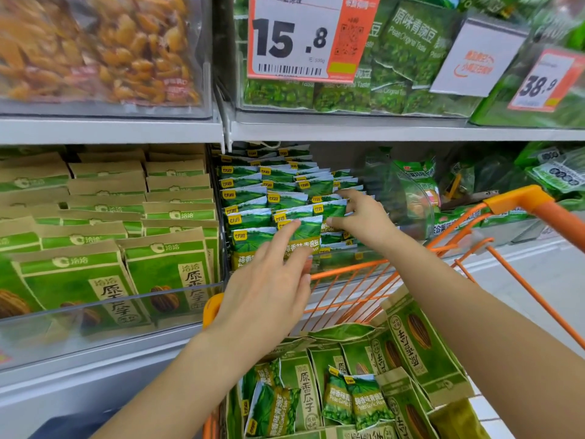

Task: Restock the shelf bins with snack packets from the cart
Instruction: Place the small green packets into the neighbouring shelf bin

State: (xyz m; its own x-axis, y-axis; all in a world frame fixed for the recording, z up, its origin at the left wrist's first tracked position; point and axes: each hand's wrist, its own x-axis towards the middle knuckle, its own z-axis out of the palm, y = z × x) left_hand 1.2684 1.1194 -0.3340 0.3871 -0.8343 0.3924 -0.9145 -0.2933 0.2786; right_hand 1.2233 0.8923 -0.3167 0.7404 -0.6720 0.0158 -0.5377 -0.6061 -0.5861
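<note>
Two bare forearms reach forward and upward from the bottom of the view. The left hand point(269, 280) is seen from the back, fingers spread and extended, index finger stretched furthest, with nothing clasped. The right hand point(361, 217) sits higher and slightly further forward, wrist bent, fingers curled loosely and pointing left, thumb underneath. The two hands are near each other, not touching.

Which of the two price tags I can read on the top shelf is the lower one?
The orange-edged 15.8 tag, hanging in front of the green pea packets. The other, the 38.9 tag, sits tilted at the far right.
</note>
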